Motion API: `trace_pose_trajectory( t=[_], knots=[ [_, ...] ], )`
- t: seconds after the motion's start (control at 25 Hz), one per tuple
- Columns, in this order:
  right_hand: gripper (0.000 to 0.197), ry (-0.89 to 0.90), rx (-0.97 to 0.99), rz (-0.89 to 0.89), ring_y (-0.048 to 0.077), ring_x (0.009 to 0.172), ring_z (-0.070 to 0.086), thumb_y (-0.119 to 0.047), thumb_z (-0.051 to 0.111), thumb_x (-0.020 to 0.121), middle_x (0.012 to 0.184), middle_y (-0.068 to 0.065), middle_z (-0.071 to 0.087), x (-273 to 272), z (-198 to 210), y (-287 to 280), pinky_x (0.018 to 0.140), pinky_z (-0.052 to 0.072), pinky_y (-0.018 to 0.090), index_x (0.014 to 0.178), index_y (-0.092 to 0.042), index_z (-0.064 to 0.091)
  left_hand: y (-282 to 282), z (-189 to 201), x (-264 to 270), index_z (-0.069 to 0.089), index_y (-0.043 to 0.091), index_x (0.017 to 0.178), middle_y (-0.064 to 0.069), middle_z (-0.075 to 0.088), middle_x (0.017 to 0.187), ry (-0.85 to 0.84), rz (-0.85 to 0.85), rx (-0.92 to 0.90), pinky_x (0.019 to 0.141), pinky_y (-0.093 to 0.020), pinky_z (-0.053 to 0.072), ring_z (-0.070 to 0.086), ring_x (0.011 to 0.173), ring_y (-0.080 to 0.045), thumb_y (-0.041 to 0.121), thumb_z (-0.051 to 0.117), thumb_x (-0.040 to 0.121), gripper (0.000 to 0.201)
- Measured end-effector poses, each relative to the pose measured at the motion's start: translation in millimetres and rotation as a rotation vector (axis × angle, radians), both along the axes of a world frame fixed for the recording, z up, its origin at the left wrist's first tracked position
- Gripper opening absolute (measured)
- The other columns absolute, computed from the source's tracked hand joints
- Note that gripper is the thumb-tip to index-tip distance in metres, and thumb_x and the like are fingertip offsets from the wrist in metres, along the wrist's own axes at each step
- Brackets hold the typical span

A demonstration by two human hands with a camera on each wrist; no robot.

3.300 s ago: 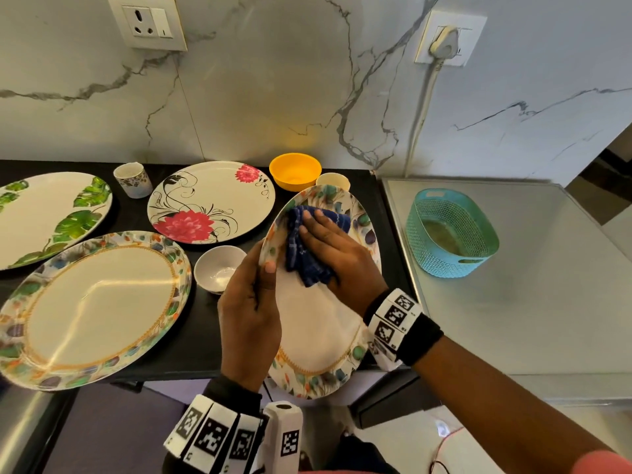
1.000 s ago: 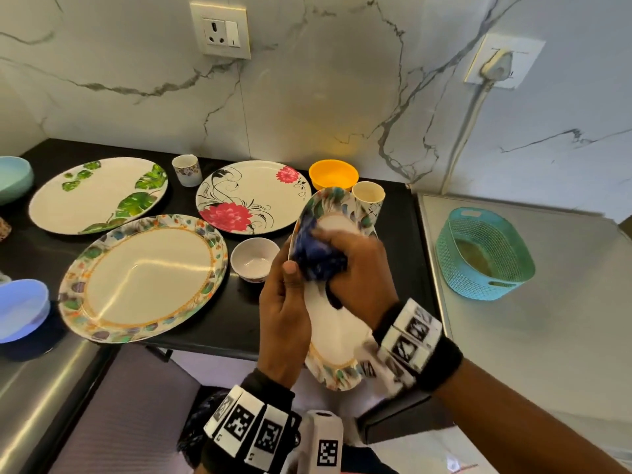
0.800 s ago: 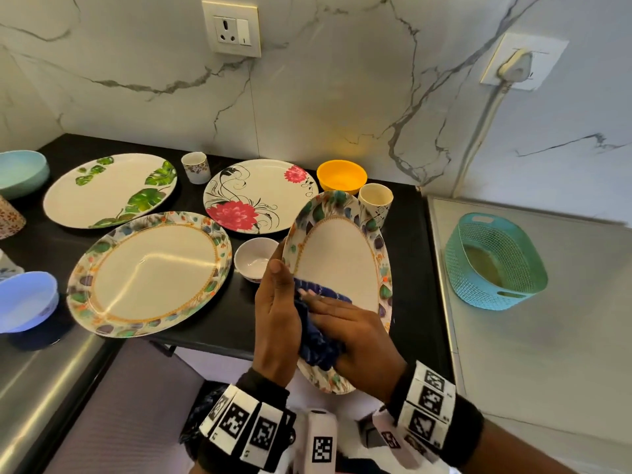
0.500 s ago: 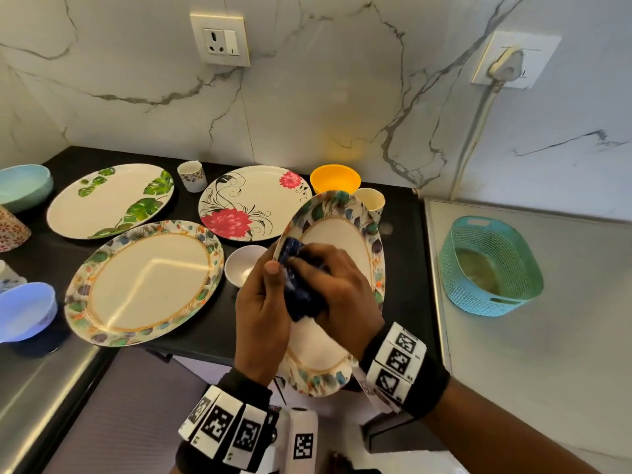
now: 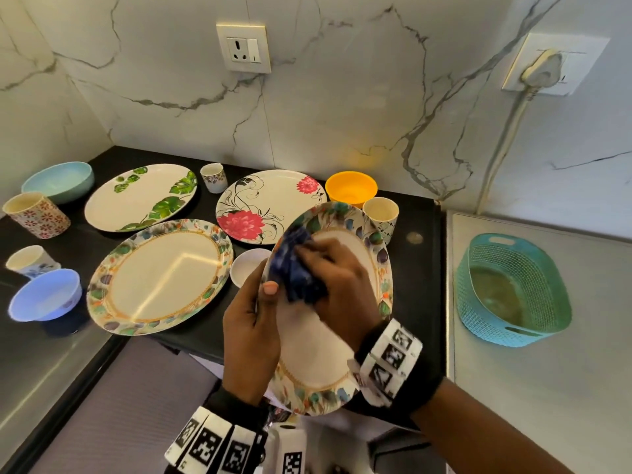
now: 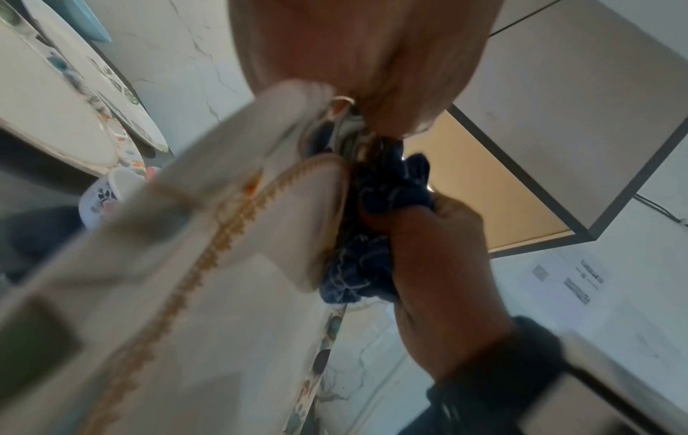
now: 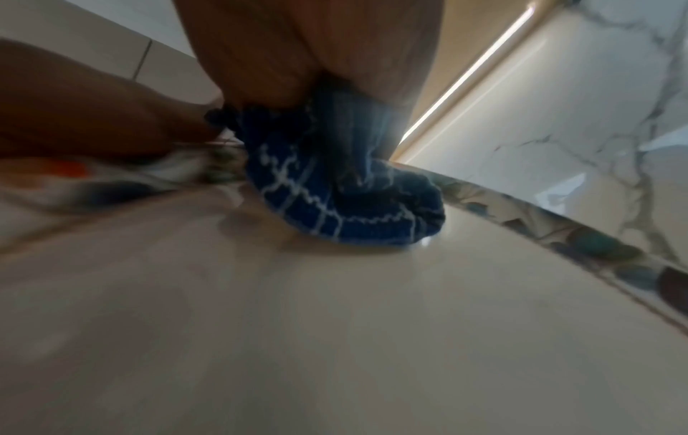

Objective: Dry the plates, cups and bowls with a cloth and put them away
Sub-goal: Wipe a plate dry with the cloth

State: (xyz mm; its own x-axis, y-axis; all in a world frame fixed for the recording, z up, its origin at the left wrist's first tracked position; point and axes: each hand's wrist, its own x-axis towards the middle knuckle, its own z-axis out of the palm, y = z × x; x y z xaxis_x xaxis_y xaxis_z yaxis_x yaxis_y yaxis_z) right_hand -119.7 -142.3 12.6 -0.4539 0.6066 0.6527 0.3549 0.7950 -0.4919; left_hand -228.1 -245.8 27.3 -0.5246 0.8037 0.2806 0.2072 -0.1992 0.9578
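Observation:
My left hand [image 5: 253, 326] grips the left rim of an oval plate with a leafy border [image 5: 318, 350], held tilted above the counter's front edge, thumb on its face. My right hand [image 5: 338, 285] grips a bunched dark blue cloth [image 5: 294, 268] and presses it against the plate's upper left face. The right wrist view shows the cloth [image 7: 335, 194] pressed onto the cream plate [image 7: 335, 323]. In the left wrist view the cloth [image 6: 372, 235] is clutched in the right hand [image 6: 439, 265] by the plate's rim [image 6: 223, 235].
On the black counter [image 5: 417, 268] lie a matching oval plate [image 5: 160, 275], a green-leaf plate [image 5: 140, 196], a red-flower plate [image 5: 270, 203], a small white bowl [image 5: 246, 268], an orange bowl [image 5: 352, 188], blue bowls [image 5: 44, 295], several cups [image 5: 381, 213]. A teal basket [image 5: 513, 292] stands on the steel surface at the right.
My right hand has rubbed the cloth up and down the plate's face; it now sits near the upper left again. My left hand has kept its hold on the rim.

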Motion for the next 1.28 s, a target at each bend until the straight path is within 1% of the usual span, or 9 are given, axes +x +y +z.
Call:
trace_pose_trajectory(
  t=[0.16,0.44,0.6,0.72,0.84,0.96,1.08,1.2,1.28],
  knots=[
    [0.040,0.140,-0.214,-0.120,0.026,0.104,0.059,-0.004,0.070,0.079,0.114,0.010,0.063,8,1,52,0.089,0.050,0.042,0.119,-0.007,0.068,-4,5,4,0.058,0.038,0.120,0.031,0.067,0.102,0.008,0.020,-0.028,0.078,-0.011,0.049,0.063,0.096,0.007,0.039,0.043,0.100,0.025],
    [0.036,0.029,0.033,0.082,0.030,0.097,0.060,-0.015,0.069,0.083,0.111,0.014,0.064,-1,6,2,0.082,0.050,0.031,0.117,-0.002,0.067,6,2,2,0.060,0.029,0.129,0.016,0.069,0.113,0.034,0.043,-0.049,0.087,-0.025,0.054,0.064,0.107,-0.004,0.049,0.045,0.098,0.040],
    [0.038,0.155,-0.241,-0.147,0.021,0.084,0.057,-0.025,0.063,0.080,0.095,0.003,0.059,21,6,66,0.073,0.049,0.031,0.111,-0.005,0.071,6,8,5,0.058,0.045,0.119,0.024,0.069,0.106,0.049,0.032,-0.066,0.080,-0.020,0.054,0.064,0.101,-0.001,0.057,0.040,0.090,0.036],
    [0.036,0.094,-0.301,-0.102,0.019,0.088,0.058,-0.016,0.065,0.080,0.100,0.006,0.062,34,-1,69,0.078,0.053,0.038,0.114,-0.005,0.070,9,9,7,0.057,0.045,0.119,0.028,0.067,0.106,0.044,0.034,-0.075,0.079,-0.015,0.052,0.063,0.102,0.002,0.051,0.041,0.094,0.030],
    [0.032,0.128,-0.331,0.054,0.014,0.097,0.063,0.000,0.067,0.083,0.106,0.003,0.066,42,0,54,0.086,0.054,0.032,0.114,-0.005,0.067,9,9,7,0.057,0.045,0.119,0.028,0.066,0.108,0.018,0.035,-0.091,0.080,-0.012,0.051,0.062,0.104,0.003,0.058,0.040,0.093,0.034],
    [0.030,0.528,-0.434,-0.140,-0.007,0.089,0.061,0.008,0.054,0.083,0.095,-0.013,0.064,51,14,61,0.077,0.050,0.014,0.109,-0.003,0.063,10,14,12,0.054,0.047,0.118,0.038,0.063,0.104,0.022,0.033,-0.120,0.078,-0.006,0.049,0.059,0.104,0.009,0.055,0.043,0.094,0.027],
    [0.033,0.535,-0.261,-0.183,-0.019,0.088,0.055,0.013,0.050,0.079,0.095,-0.015,0.060,56,37,72,0.075,0.042,0.002,0.109,0.005,0.059,12,19,16,0.053,0.045,0.120,0.042,0.061,0.104,0.077,0.004,-0.109,0.078,-0.004,0.046,0.058,0.104,0.012,0.041,0.044,0.091,0.030],
    [0.037,0.330,-0.108,0.062,-0.001,0.109,0.057,-0.006,0.062,0.080,0.117,0.000,0.061,50,47,68,0.093,0.049,0.021,0.116,-0.010,0.058,15,23,19,0.052,0.041,0.123,0.044,0.061,0.100,0.132,-0.015,-0.111,0.078,-0.003,0.045,0.058,0.100,0.014,0.038,0.045,0.092,0.032],
    [0.041,0.091,-0.039,0.184,0.017,0.135,0.041,-0.012,0.067,0.079,0.140,0.006,0.049,46,43,66,0.110,0.037,0.036,0.119,-0.013,0.058,17,24,19,0.051,0.044,0.123,0.048,0.058,0.096,0.173,-0.003,-0.123,0.076,0.000,0.042,0.057,0.098,0.018,0.037,0.046,0.093,0.030]
  ],
)
